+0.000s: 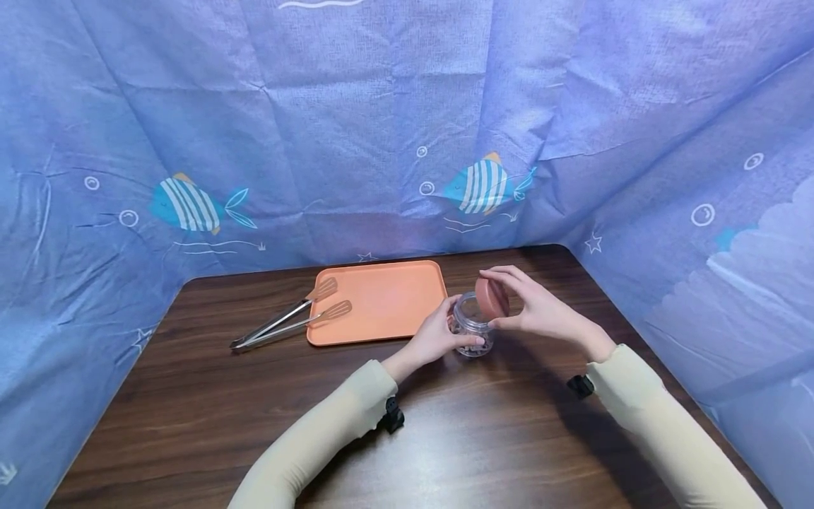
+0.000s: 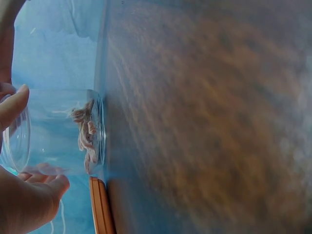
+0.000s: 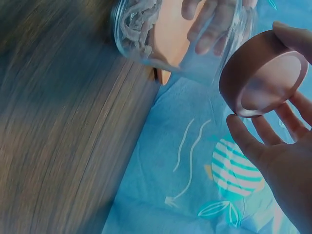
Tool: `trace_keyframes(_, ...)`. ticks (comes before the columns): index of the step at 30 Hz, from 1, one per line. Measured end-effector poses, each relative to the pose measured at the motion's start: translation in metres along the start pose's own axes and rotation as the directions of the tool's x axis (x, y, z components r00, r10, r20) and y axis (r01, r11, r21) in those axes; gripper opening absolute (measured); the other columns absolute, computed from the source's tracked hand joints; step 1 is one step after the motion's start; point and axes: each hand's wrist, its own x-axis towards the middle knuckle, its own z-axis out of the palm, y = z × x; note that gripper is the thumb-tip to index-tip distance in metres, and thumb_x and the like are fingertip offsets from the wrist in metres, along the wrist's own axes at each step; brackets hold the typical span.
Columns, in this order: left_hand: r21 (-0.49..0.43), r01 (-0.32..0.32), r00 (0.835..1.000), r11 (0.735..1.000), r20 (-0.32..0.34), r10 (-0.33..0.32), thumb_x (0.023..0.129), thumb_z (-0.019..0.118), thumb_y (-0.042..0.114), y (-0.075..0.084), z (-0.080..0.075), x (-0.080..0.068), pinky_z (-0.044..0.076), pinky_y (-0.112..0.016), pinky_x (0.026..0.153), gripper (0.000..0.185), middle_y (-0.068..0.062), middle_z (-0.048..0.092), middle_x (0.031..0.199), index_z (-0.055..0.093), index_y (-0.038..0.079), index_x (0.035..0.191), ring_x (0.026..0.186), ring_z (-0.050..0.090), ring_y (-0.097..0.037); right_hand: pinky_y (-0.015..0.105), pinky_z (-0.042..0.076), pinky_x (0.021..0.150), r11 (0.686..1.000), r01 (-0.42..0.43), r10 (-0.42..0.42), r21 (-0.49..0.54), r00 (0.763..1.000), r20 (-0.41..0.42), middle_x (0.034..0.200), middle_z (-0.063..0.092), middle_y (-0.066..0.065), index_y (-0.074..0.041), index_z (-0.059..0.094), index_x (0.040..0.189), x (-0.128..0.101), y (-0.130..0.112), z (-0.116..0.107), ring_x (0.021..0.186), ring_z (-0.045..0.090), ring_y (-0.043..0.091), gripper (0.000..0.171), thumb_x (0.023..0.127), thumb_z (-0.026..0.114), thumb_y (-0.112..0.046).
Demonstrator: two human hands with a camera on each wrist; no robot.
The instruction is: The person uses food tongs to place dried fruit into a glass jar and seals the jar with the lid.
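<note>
A clear jar (image 1: 471,326) stands upright on the table, its mouth uncovered. Small pale brownish pieces (image 2: 86,139) lie at its bottom. My left hand (image 1: 439,335) grips the jar from the left, thumb at the front and fingers round the far side. My right hand (image 1: 537,304) holds a pinkish-brown round lid (image 1: 492,297), tilted on edge at the right of the jar's rim. In the right wrist view the lid (image 3: 263,75) sits between thumb and fingertips, close by the jar's mouth.
An orange tray (image 1: 381,300) lies behind and left of the jar. Metal tongs (image 1: 273,329) with slotted orange-brown heads rest partly on its left side. A blue fish-print curtain (image 1: 356,141) hangs behind the dark wooden table (image 1: 210,417).
</note>
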Motion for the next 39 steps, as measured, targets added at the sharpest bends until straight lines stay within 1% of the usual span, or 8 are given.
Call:
trace_keyframes(3, 0.001, -0.001, 1.000, 1.000, 0.003, 0.001, 0.075, 0.092, 0.031, 0.000, -0.001, 0.001, 0.044, -0.034, 0.107, 0.096, -0.011, 0.055, 0.143, 0.039, 0.006, 0.152, 0.129, 0.056, -0.023, 0.053, 0.040, 0.106, 1.000, -0.008, 0.009, -0.015, 0.999, 0.039, 0.148, 0.045, 0.009, -0.014, 0.044, 0.153, 0.004, -0.001, 0.004, 0.132, 0.044, 0.027, 0.090, 0.075, 0.089, -0.022)
trace_keyframes(5, -0.006, -0.003, 1.000, 1.000, 0.005, 0.003, 0.074, 0.092, 0.030, 0.000, -0.001, 0.001, 0.043, -0.033, 0.107, 0.096, -0.009, 0.056, 0.143, 0.040, 0.007, 0.152, 0.129, 0.055, -0.021, 0.054, 0.040, 0.105, 0.999, 0.001, 0.000, -0.032, 0.999, 0.053, 0.148, 0.046, 0.011, -0.012, 0.044, 0.152, 0.007, -0.002, 0.006, 0.132, 0.043, 0.029, 0.090, 0.075, 0.088, -0.021)
trace_keyframes(10, 0.010, -0.005, 1.000, 1.000, 0.002, 0.005, 0.073, 0.092, 0.032, -0.001, -0.001, 0.002, 0.043, -0.034, 0.107, 0.097, -0.008, 0.056, 0.142, 0.040, 0.009, 0.152, 0.128, 0.055, -0.020, 0.053, 0.042, 0.101, 0.996, 0.051, -0.046, -0.068, 0.996, 0.075, 0.146, 0.050, 0.011, -0.008, 0.051, 0.147, 0.014, -0.003, 0.012, 0.130, 0.044, 0.030, 0.084, 0.074, 0.087, -0.023)
trace_keyframes(15, 0.048, -0.014, 1.000, 0.999, 0.003, 0.014, 0.075, 0.091, 0.034, -0.002, -0.001, 0.002, 0.043, -0.034, 0.107, 0.095, -0.007, 0.057, 0.142, 0.041, 0.010, 0.151, 0.129, 0.054, -0.020, 0.052, 0.040, 0.103, 0.996, 0.067, -0.059, -0.062, 0.991, 0.118, 0.147, 0.051, 0.009, -0.004, 0.055, 0.144, 0.017, -0.002, 0.016, 0.132, 0.041, 0.029, 0.078, 0.076, 0.086, -0.028)
trace_keyframes(21, 0.056, -0.020, 1.000, 0.998, 0.013, 0.019, 0.076, 0.090, 0.034, -0.001, 0.000, -0.001, 0.044, -0.034, 0.106, 0.093, -0.006, 0.057, 0.141, 0.041, 0.009, 0.151, 0.129, 0.054, -0.019, 0.050, 0.040, 0.103, 0.998, 0.050, -0.042, -0.035, 0.981, 0.188, 0.146, 0.051, 0.006, -0.009, 0.057, 0.144, 0.020, 0.000, 0.019, 0.133, 0.038, 0.026, 0.075, 0.079, 0.084, -0.035)
trace_keyframes(28, 0.032, -0.018, 1.000, 0.999, 0.018, 0.018, 0.076, 0.090, 0.034, -0.001, -0.001, -0.001, 0.043, -0.035, 0.107, 0.094, -0.004, 0.056, 0.142, 0.041, 0.011, 0.152, 0.130, 0.053, -0.019, 0.049, 0.038, 0.104, 0.999, 0.029, -0.025, -0.019, 0.981, 0.191, 0.148, 0.050, 0.003, -0.013, 0.057, 0.145, 0.020, 0.003, 0.019, 0.135, 0.037, 0.024, 0.075, 0.079, 0.084, -0.037)
trace_keyframes(34, 0.035, -0.017, 1.000, 0.999, 0.016, 0.016, 0.075, 0.091, 0.034, 0.000, -0.002, -0.001, 0.042, -0.035, 0.108, 0.094, -0.003, 0.056, 0.142, 0.041, 0.013, 0.152, 0.131, 0.052, -0.018, 0.051, 0.038, 0.105, 1.000, 0.009, -0.010, 0.005, 0.982, 0.190, 0.152, 0.046, 0.004, -0.014, 0.054, 0.147, 0.019, 0.004, 0.020, 0.138, 0.035, 0.025, 0.077, 0.081, 0.083, -0.040)
trace_keyframes(39, 0.042, -0.019, 1.000, 0.999, 0.013, 0.019, 0.075, 0.090, 0.036, -0.001, -0.001, -0.001, 0.042, -0.036, 0.108, 0.093, -0.003, 0.057, 0.141, 0.042, 0.014, 0.151, 0.130, 0.052, -0.018, 0.051, 0.039, 0.106, 0.999, -0.023, 0.014, 0.045, 0.978, 0.207, 0.155, 0.043, 0.006, -0.012, 0.052, 0.149, 0.018, 0.005, 0.022, 0.140, 0.038, 0.027, 0.077, 0.082, 0.083, -0.036)
